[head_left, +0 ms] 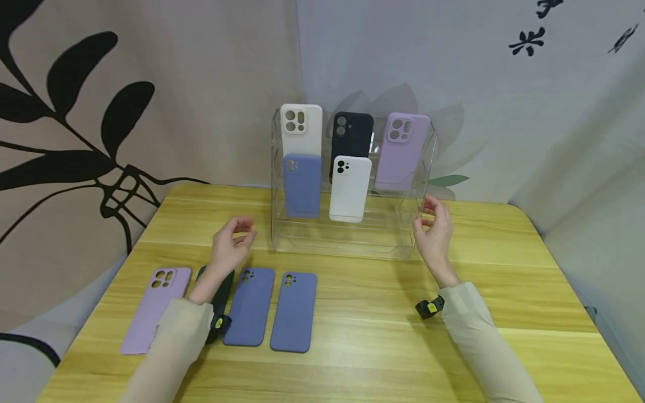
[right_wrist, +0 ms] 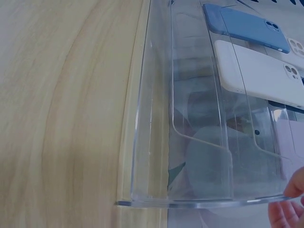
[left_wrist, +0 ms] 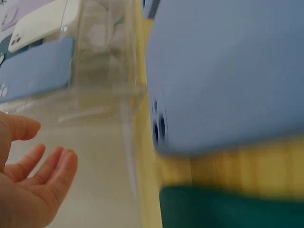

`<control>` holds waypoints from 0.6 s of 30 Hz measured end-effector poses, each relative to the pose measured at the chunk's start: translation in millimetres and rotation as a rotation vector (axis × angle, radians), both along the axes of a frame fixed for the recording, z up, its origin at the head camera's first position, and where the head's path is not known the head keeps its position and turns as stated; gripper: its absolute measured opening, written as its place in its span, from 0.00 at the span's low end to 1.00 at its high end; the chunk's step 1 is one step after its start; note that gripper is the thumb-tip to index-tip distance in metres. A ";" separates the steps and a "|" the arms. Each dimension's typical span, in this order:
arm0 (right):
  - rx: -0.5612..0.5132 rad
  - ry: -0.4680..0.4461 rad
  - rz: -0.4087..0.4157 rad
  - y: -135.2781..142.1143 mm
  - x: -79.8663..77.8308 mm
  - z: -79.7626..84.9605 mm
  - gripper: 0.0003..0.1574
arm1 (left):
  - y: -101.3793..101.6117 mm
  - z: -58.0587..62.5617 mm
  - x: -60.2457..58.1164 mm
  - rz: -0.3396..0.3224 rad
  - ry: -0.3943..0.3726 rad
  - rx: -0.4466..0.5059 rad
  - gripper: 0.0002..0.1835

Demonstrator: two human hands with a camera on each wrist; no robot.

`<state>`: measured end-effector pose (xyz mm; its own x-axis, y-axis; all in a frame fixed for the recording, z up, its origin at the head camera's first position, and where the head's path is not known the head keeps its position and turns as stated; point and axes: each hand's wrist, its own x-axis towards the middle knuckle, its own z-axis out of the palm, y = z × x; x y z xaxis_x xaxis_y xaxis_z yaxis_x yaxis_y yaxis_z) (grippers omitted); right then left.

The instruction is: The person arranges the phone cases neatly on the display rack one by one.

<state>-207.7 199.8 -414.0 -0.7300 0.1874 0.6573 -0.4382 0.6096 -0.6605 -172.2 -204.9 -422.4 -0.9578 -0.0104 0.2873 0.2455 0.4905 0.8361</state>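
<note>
A clear tiered display stand (head_left: 347, 250) stands at the back of the table. Phone cases lean in it: white (head_left: 307, 144), black (head_left: 355, 143) and purple (head_left: 401, 159) behind, blue (head_left: 302, 190) and white (head_left: 350, 190) in front. My right hand (head_left: 434, 230) pinches the stand's right side edge, thumb on one face and fingers on the other. Loosely curled and holding nothing, my left hand (head_left: 229, 246) hovers left of the stand. Below the left arm lie a purple case (head_left: 156, 308), a partly hidden dark green case (head_left: 223, 294) and two blue cases (head_left: 249, 313).
The wooden table (head_left: 368, 330) carries everything, its back edge close to a cloth backdrop (head_left: 227, 84) printed with dark leaves. Both wrists wear small black cameras. The row of flat cases lies left of centre, near the stand's front left corner.
</note>
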 end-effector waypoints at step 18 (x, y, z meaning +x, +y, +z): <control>0.016 -0.017 0.020 1.5 1.8 2.7 0.22 | -89.5 -1.6 49.4 0.323 -0.250 -0.369 0.30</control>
